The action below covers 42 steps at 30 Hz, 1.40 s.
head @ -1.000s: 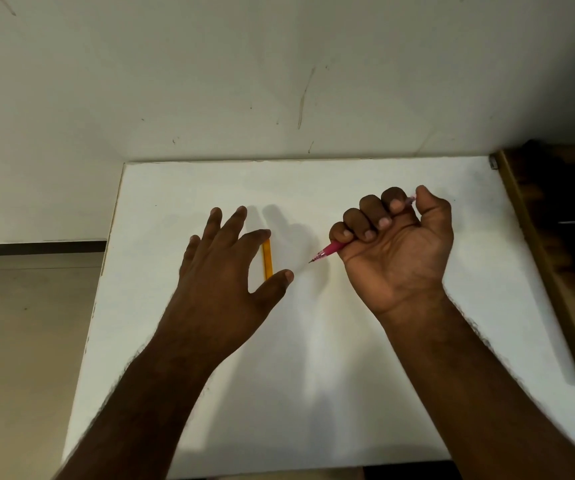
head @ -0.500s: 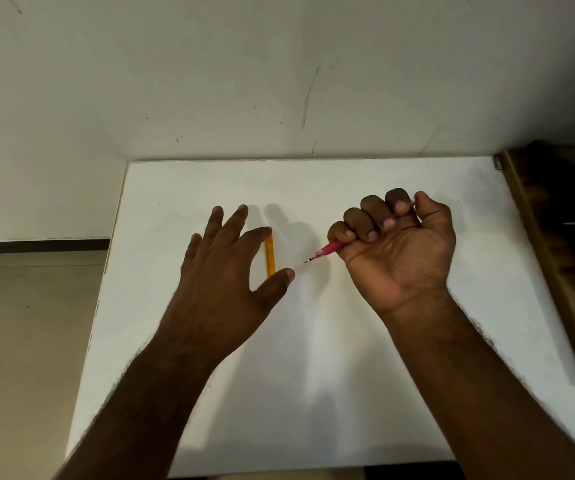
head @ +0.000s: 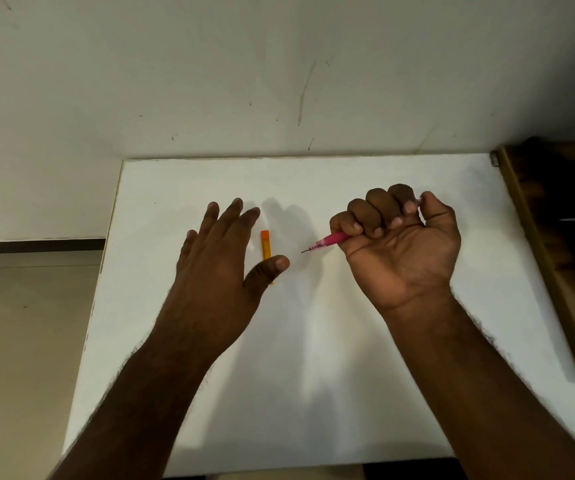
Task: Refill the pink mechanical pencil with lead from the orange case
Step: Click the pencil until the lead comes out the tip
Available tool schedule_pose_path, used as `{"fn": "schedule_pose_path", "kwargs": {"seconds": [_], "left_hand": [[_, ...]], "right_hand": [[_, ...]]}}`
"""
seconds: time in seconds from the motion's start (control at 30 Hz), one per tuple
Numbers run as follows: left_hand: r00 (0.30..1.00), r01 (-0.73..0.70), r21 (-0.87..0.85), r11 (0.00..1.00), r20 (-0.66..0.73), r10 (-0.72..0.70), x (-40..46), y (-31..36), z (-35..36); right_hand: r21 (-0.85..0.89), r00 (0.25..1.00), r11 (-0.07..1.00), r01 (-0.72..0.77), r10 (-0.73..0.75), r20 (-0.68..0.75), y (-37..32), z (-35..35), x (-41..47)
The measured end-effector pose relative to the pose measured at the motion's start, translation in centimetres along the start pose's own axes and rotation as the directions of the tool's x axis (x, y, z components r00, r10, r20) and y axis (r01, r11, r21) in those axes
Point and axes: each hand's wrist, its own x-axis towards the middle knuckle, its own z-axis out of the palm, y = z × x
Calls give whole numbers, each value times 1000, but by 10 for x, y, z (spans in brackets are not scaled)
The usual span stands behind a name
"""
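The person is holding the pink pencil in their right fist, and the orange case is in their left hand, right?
Not quite. In the head view the right hand does grip the pink pencil in a fist, but the left hand is open and holds nothing. The orange case lies on the white table by that hand's thumb.

- pencil (head: pixel 331 240): glossy see-through pink plastic
- case (head: pixel 265 244): smooth orange plastic
- table (head: pixel 314 341): matt white top
- wall (head: pixel 279 64): matt, scuffed
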Motion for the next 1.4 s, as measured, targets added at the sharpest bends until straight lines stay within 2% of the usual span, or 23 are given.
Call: {"fn": "schedule_pose_path", "kwargs": {"seconds": [0.33, 0.57, 1.4], "left_hand": [[997, -7, -49, 999, -74, 3, 1, 0, 0], [998, -6, -38, 999, -63, 4, 2, 1, 1], [999, 1, 3, 1000, -46, -1, 2, 0, 0]], "right_hand": [[-4, 999, 1000, -25, 25, 28, 1, 1, -1], [1, 997, 999, -42, 42, 63, 2, 3, -3], [-43, 1000, 999, -8, 9, 22, 1, 3, 0]]}}
